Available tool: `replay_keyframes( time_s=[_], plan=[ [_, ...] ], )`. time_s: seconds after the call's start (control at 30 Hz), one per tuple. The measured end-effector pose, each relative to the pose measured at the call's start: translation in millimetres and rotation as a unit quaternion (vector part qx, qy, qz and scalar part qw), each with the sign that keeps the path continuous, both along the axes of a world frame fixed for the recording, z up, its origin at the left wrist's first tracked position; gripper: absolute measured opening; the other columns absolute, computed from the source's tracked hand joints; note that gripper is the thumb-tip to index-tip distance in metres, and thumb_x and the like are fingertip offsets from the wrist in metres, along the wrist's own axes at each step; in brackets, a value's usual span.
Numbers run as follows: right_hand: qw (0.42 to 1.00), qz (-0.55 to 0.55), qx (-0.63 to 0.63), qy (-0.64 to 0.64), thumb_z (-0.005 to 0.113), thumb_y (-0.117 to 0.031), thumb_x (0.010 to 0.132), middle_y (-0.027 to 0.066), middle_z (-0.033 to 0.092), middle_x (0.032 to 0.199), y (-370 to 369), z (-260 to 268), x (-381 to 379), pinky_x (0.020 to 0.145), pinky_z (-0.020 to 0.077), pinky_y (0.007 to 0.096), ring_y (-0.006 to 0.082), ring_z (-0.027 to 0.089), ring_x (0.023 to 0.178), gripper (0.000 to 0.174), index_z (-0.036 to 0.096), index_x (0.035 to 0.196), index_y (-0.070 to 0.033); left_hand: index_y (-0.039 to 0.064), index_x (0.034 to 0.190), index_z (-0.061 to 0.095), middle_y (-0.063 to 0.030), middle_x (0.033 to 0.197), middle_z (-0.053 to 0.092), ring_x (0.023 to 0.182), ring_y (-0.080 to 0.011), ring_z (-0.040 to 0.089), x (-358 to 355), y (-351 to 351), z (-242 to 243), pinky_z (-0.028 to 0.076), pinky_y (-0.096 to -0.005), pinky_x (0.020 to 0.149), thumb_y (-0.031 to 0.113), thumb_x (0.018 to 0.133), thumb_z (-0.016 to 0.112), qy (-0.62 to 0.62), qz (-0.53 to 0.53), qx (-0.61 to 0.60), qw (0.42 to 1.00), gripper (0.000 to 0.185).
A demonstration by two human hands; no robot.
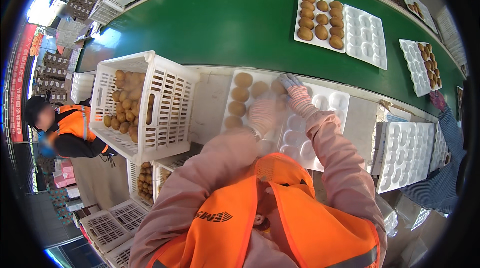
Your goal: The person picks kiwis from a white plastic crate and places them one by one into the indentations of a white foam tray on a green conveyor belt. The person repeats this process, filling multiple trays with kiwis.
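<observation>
My left hand (262, 112), in a striped glove and blurred by motion, is over the left half of a white moulded fruit tray (268, 146). Its fingers are too smeared to show a grip. A column of brown kiwifruit (240, 94) fills the tray's left side, and another kiwifruit (259, 88) is in the adjoining column. My right hand (296, 89), gloved in stripes with grey fingertips, rests at the tray's far edge with fingers apart. Close to those fingertips is a blurred kiwifruit (276, 87). Hollows (294, 121) in the tray's right half hold nothing.
A tilted white crate (168, 106) of kiwifruit stands left of the tray. Beyond runs a green conveyor belt (210, 20) carrying a part-filled tray (321, 20). Stacked trays (407, 155) stand to the right, beside a co-worker's sleeve (448, 148). Another person (75, 121) is at left.
</observation>
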State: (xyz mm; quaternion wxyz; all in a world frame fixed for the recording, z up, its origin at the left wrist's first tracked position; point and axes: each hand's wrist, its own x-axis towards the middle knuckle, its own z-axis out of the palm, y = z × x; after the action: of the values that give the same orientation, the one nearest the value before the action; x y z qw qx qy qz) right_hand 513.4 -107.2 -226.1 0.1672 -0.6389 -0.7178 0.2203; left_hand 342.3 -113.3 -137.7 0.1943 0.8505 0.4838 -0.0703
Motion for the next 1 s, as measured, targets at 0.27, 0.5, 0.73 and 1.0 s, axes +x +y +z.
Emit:
replay_keyframes(
  time_s=[0.27,0.5,0.73,1.0],
  plan=[
    [0.998,0.018,0.014,-0.061,0.066,-0.018,0.085,0.0135,0.036,0.154,-5,2,7,0.12,0.027,0.0409,0.033,0.033,0.143,0.064,0.042,0.144,-0.012,0.004,0.121,0.059,-0.0178,0.124,0.06,0.114,-0.0357,0.058,-168,-7,149,0.047,-0.0427,0.098,0.018,0.085,0.071,-0.14,0.065,0.231,0.961,0.041],
    [0.994,-0.085,0.064,0.019,0.06,-0.026,0.091,0.0139,0.052,0.14,-24,31,-10,0.105,0.0425,0.0453,0.0347,0.047,0.129,0.047,0.053,0.135,-0.01,0.003,0.117,0.064,-0.0202,0.107,0.067,0.103,-0.0381,0.062,-334,14,224,0.048,-0.0423,0.091,0.017,0.088,0.068,-0.078,0.261,0.286,0.919,0.032],
    [0.988,-0.122,0.081,-0.054,0.074,-0.034,0.08,0.0186,0.056,0.13,-66,26,-20,0.098,0.0474,0.0481,0.0382,0.057,0.115,0.059,0.055,0.131,-0.009,0.004,0.115,0.063,-0.0205,0.109,0.066,0.105,-0.0382,0.061,-422,49,179,0.049,-0.0425,0.088,0.031,0.092,0.059,0.077,0.272,0.06,0.957,0.035],
    [0.954,-0.289,-0.026,-0.074,0.079,-0.03,0.077,0.0138,0.055,0.133,-23,40,10,0.095,0.0492,0.0431,0.0363,0.059,0.113,0.056,0.059,0.128,-0.016,0.002,0.095,0.075,-0.0165,0.091,0.073,0.09,-0.0324,0.071,-394,71,129,0.055,-0.0409,0.08,0.048,0.079,0.068,0.344,0.083,-0.149,0.923,0.049]
  ],
)
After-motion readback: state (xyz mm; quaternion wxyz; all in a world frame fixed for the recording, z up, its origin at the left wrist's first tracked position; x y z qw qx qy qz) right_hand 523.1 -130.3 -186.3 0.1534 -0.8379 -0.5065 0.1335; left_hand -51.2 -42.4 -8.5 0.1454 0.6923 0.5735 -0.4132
